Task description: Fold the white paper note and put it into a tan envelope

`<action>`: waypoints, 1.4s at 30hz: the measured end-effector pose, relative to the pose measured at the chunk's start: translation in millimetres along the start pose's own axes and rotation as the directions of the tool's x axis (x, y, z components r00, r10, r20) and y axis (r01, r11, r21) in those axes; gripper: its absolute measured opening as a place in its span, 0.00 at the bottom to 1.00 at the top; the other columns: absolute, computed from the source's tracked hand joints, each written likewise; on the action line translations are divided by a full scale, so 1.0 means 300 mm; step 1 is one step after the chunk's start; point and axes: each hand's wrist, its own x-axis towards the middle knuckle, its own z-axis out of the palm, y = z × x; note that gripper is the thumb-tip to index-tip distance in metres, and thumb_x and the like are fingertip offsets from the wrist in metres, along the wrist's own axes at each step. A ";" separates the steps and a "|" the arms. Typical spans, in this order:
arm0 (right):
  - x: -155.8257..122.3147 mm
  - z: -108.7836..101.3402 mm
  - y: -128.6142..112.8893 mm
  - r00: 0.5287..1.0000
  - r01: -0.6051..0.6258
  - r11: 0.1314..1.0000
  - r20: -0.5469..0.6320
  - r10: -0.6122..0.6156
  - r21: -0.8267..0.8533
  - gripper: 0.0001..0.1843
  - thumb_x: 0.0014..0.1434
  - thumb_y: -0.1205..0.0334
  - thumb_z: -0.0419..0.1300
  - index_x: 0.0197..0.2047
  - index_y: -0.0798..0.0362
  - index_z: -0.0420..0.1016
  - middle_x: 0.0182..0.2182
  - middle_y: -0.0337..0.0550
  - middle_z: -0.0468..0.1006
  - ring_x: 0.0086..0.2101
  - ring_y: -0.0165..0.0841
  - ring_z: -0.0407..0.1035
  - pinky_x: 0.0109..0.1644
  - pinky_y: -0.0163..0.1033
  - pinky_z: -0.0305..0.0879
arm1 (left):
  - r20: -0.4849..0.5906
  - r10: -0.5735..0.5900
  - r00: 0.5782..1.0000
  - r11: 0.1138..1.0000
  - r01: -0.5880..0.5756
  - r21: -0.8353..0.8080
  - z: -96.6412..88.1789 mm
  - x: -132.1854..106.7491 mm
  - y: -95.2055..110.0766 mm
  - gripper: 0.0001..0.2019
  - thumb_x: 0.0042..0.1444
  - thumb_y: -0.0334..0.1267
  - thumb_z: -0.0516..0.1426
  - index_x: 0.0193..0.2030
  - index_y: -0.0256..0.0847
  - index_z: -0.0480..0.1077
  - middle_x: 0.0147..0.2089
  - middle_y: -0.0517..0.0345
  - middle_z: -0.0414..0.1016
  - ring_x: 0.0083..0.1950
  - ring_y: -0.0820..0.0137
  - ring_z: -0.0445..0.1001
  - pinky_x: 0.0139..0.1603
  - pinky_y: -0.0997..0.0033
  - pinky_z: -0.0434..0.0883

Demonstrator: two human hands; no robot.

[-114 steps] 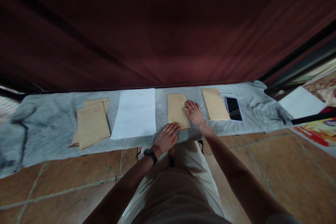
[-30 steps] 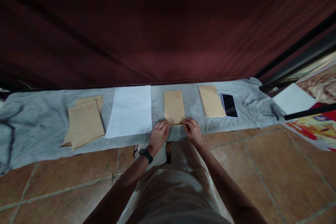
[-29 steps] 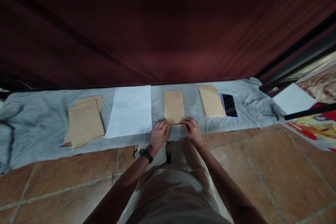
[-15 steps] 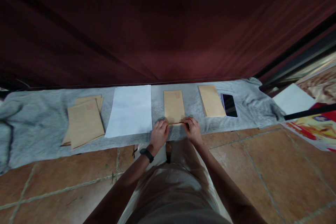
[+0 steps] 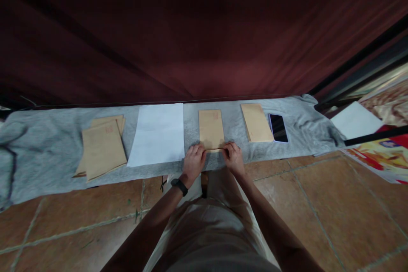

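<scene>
A brown paper envelope (image 5: 211,129) with small red print lies on the grey cloth in front of me. My left hand (image 5: 194,161) grips the left corner of its near edge, fingers pressed together. At the right corner of that same edge, my right hand (image 5: 233,158) pinches the paper. Between the hands the near edge shows a narrow folded strip, the flap. To the left lies a stack of white paper (image 5: 157,136). Farther left are several loosely piled brown envelopes (image 5: 104,149). A neat stack of brown envelopes (image 5: 256,123) is on the right.
A phone (image 5: 279,128) lies beside the right-hand envelopes. The grey cloth (image 5: 44,148) covers a long narrow surface, backed by a dark red curtain (image 5: 204,51). White and colourful printed sheets (image 5: 382,157) lie at the far right, behind a dark bar.
The strip at the envelope's near edge looks slightly wider and opened out between my fingers. Both hands stay at the same corners, with only tiny finger shifts.
</scene>
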 end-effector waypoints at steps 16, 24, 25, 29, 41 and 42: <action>-0.004 0.007 -0.006 1.000 -0.001 1.000 -0.026 0.000 -0.026 0.02 0.67 0.64 0.56 0.41 0.51 0.71 0.42 0.46 0.75 0.46 0.40 0.69 0.51 0.44 0.60 | 0.054 -0.053 0.997 0.999 0.053 0.003 0.004 0.010 0.008 0.04 0.67 0.34 0.53 0.42 0.41 0.69 0.46 0.49 0.76 0.48 0.58 0.72 0.51 0.56 0.70; 0.002 0.019 0.008 0.999 0.008 0.999 -0.036 -0.010 -0.039 0.01 0.65 0.66 0.57 0.40 0.51 0.70 0.41 0.46 0.75 0.46 0.39 0.68 0.49 0.44 0.61 | 0.026 -0.038 0.999 0.999 0.039 -0.018 0.009 0.010 0.005 0.05 0.67 0.34 0.53 0.43 0.41 0.70 0.46 0.49 0.76 0.48 0.59 0.73 0.51 0.56 0.71; 0.002 0.021 0.010 0.999 0.009 0.999 -0.041 -0.011 -0.039 0.01 0.65 0.65 0.57 0.40 0.51 0.70 0.41 0.46 0.75 0.46 0.39 0.68 0.49 0.44 0.61 | 0.020 -0.035 0.999 0.999 0.035 -0.018 0.010 0.009 0.005 0.05 0.67 0.34 0.52 0.44 0.41 0.70 0.46 0.49 0.76 0.48 0.59 0.73 0.51 0.56 0.71; 0.000 0.025 0.012 0.998 0.012 0.999 -0.056 -0.014 -0.039 0.01 0.65 0.65 0.57 0.39 0.50 0.70 0.40 0.46 0.75 0.45 0.39 0.68 0.49 0.44 0.61 | 0.012 -0.009 1.000 1.000 0.009 0.020 0.012 0.000 0.002 0.08 0.68 0.34 0.52 0.47 0.40 0.71 0.48 0.47 0.77 0.49 0.58 0.74 0.50 0.56 0.72; 0.002 0.024 0.009 0.998 0.022 0.999 -0.064 -0.024 -0.023 0.02 0.65 0.66 0.57 0.40 0.50 0.70 0.40 0.46 0.75 0.45 0.39 0.68 0.49 0.45 0.62 | 0.199 0.337 0.920 0.932 -0.356 0.068 -0.007 -0.078 0.027 0.19 0.69 0.34 0.50 0.64 0.39 0.69 0.68 0.49 0.70 0.71 0.63 0.64 0.70 0.60 0.64; 0.002 0.022 0.007 0.998 0.021 1.000 -0.061 -0.022 -0.023 0.02 0.65 0.67 0.57 0.40 0.50 0.70 0.40 0.46 0.75 0.45 0.39 0.68 0.49 0.45 0.62 | 0.202 0.340 0.919 0.930 -0.360 0.073 -0.004 -0.078 0.029 0.19 0.69 0.34 0.50 0.65 0.38 0.68 0.68 0.49 0.70 0.72 0.64 0.64 0.71 0.60 0.63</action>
